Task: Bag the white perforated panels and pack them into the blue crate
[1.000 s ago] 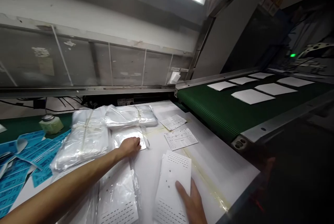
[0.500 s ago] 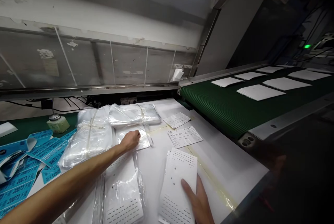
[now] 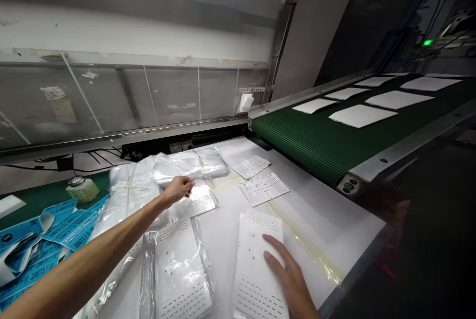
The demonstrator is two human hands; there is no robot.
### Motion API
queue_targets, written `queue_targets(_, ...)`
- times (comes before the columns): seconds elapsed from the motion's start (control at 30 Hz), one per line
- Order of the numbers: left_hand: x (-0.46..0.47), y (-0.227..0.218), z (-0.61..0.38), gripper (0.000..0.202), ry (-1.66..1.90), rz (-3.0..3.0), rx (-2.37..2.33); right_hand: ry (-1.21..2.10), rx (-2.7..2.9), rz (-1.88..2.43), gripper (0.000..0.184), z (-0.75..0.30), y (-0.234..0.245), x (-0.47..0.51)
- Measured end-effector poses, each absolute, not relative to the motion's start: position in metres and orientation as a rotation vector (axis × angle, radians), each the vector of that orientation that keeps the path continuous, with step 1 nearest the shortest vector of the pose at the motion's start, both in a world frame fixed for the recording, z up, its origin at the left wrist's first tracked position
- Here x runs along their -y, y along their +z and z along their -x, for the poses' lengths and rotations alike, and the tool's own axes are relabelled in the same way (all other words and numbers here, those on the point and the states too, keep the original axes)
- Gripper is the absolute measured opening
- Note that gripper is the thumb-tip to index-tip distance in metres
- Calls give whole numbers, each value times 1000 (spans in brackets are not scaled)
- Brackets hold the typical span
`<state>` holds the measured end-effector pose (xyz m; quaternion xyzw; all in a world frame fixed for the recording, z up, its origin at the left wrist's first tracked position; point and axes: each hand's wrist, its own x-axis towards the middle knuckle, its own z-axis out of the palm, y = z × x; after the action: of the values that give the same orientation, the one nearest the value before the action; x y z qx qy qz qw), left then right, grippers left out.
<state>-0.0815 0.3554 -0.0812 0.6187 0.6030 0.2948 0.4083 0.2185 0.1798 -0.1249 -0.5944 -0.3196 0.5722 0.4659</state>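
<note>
My left hand [image 3: 177, 190] reaches in from the lower left, its fingers curled at the far edge of a flat clear plastic bag [image 3: 197, 200]. Whether they pinch the film is hard to see. Tied bundles of clear bags [image 3: 191, 165] lie just beyond it. My right hand [image 3: 290, 277] rests with spread fingers on a white perforated panel [image 3: 256, 269], holding nothing. Another perforated panel, inside a clear bag [image 3: 180, 269], lies between my hands. Two printed sheets [image 3: 263, 189] lie farther up the white table [image 3: 223, 254].
A green conveyor belt [image 3: 308, 145] carrying several white sheets [image 3: 360, 116] runs along the right, with a metal rail at its edge. Blue printed labels [image 3: 48, 242] and a small bottle [image 3: 82, 189] sit on a green surface at the left.
My left hand has lifted slightly and shifted toward the bundles, and more of the flat bag shows. My right hand has moved up the panel. The whole view has tilted.
</note>
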Motion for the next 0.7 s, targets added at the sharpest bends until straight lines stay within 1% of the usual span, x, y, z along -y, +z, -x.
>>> queue_targets(0.1, -357, -57, 76, 28, 861, -1556, -1543, 1332, 894, 1478, 51, -220, -119, -180)
queue_targets(0.17, -351, -38, 65, 27, 904, -1583, -1516, 1196, 1074, 1544, 42, -215, -109, -184)
queue_targets(0.23, -338, -20, 48, 27, 903, -1622, -1446, 1068, 1265, 1596, 39, -204, -94, -192)
queue_targets(0.37, -297, 6, 4, 24, 757, -1675, -1251, 975, 1462, 1588, 46, -177, -60, -210)
queue_targets(0.47, -270, 11, -14, 25, 668, -1620, -1051, 952, 1465, 1591, 49, -172, -46, -216)
queue_targets(0.6, -253, 4, -13, 24, 721, -1466, -879, 948, 1416, 1601, 49, -186, -48, -213)
queue_targets(0.7, -248, -3, -7, 15, 744, -1352, -778, 948, 1379, 1599, 49, -194, -55, -211)
